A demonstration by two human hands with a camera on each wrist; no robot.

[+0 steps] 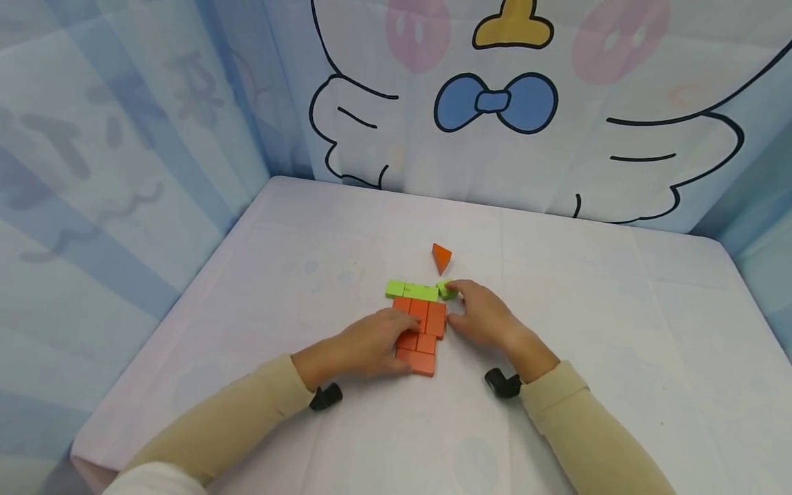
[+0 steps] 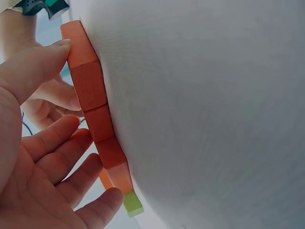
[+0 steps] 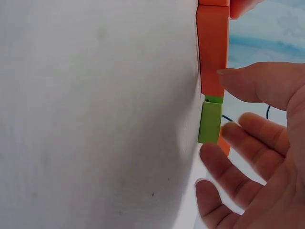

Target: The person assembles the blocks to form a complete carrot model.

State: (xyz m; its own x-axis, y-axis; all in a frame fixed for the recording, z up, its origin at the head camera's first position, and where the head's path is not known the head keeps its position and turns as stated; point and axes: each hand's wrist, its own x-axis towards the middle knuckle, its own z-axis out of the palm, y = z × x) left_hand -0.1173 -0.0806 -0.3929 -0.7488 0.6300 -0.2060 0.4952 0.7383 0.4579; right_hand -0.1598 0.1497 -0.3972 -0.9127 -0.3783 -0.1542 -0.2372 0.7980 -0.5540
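Observation:
Several orange blocks (image 1: 436,320) lie flat and side by side on the white cloth, narrower toward the near end. Along their far edge runs a row of light green blocks (image 1: 421,292). A separate green block (image 1: 444,291) sits slightly turned at the row's right end. My left hand (image 1: 374,340) lies over the left side of the orange blocks, its thumb at the nearest one (image 2: 77,45) and its fingers spread. My right hand (image 1: 485,316) is at the right side, fingertips by the turned green block (image 3: 210,122) and thumb against an orange block (image 3: 213,52).
Beyond the green row lies an orange triangular block (image 1: 441,256). White cloth (image 1: 619,330) covers the table. Behind it hangs a printed curtain (image 1: 495,158), with another on the left. A black device (image 1: 502,383) is strapped at the right wrist, and another (image 1: 326,397) at the left.

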